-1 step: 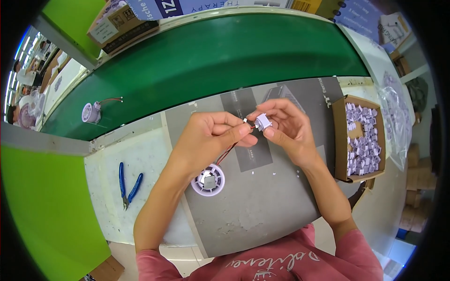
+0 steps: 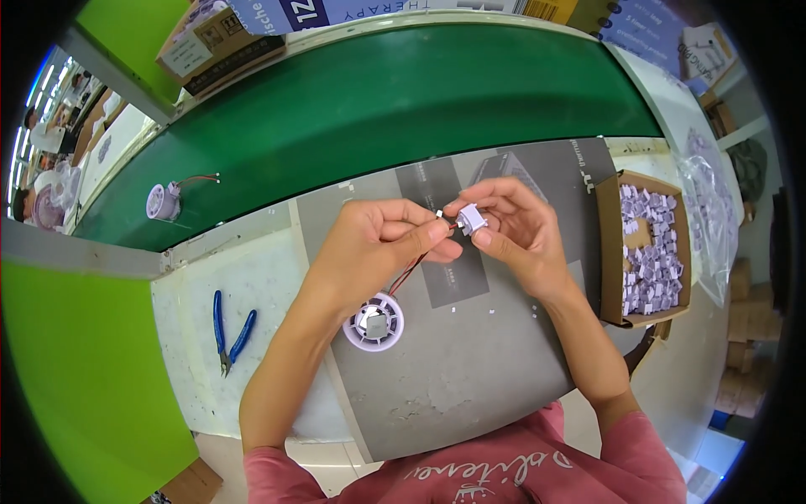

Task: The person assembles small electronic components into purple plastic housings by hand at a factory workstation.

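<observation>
Between the thumb and fingertips of my left hand [image 2: 395, 237] are thin red and black wires [image 2: 406, 278], pinched close to their end. Those wires run down to a round lilac fan-like unit [image 2: 373, 326] lying on the grey board beside my left wrist. A small lilac plastic piece [image 2: 472, 218] is held by the thumb and fingers of my right hand [image 2: 522, 235]. Its near side faces the wire end, and the two hands almost meet above the board. Whether the wire end is inside the piece is too small to tell.
Blue-handled cutters [image 2: 228, 333] lie on the pale surface at left. An open cardboard box [image 2: 611, 252] of similar lilac pieces stands at right, near a clear plastic bag [image 2: 709, 210]. Another round lilac unit [image 2: 163, 202] with wires rests on the green belt [image 2: 403, 101].
</observation>
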Available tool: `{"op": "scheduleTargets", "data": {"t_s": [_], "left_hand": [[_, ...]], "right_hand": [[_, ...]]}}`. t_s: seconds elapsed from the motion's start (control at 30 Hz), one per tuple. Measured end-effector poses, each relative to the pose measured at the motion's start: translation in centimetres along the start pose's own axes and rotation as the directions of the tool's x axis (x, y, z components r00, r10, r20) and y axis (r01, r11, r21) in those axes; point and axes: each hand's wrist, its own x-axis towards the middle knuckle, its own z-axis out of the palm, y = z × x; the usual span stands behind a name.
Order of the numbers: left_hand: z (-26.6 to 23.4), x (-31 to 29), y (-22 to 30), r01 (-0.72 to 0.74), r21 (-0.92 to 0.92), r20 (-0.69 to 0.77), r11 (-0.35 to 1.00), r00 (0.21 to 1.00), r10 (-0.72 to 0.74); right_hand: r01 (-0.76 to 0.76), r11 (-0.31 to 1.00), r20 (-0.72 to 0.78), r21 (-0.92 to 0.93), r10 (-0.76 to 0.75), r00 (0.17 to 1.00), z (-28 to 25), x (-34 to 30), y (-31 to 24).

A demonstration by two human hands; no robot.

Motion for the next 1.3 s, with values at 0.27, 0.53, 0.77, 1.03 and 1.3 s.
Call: {"op": "scheduleTargets", "data": {"t_s": [0.27, 0.53, 0.77, 1.03, 1.3], "left_hand": [[0.3, 0.3, -0.7, -0.073, -0.081, 0.03, 0.994, 0.997, 0.075], [0.7, 0.0, -0.5, -0.155, 0.107, 0.059, 0.982, 0.987, 0.15], [0.4, 0.0, -1.0, -0.185, 0.122, 0.134, 0.975, 0.976, 0.169], [0.6, -0.1, -0.6, -0.059, 0.037, 0.017, 0.998, 0.998, 0.058], [-0.7, -0.3, -0.2, 0.035, 0.635, 0.084, 0.771, 0.99, -0.115]], "right_hand": [[0.088, 0.99, 0.018, -0.113, -0.086, 0.996, -0.1, -0.1, 0.6], [0.165, 0.966, 0.022, -0.197, -0.164, 0.986, 0.0, -0.1, 0.3], [0.109, 0.944, 0.05, -0.312, -0.099, 0.994, 0.0, -0.3, -0.6], [0.17, 0.866, 0.092, -0.47, -0.143, 0.985, -0.3, -0.3, -0.5], [0.111, 0.783, 0.113, -0.612, -0.052, 0.992, -0.7, -0.1, -0.8]]}}
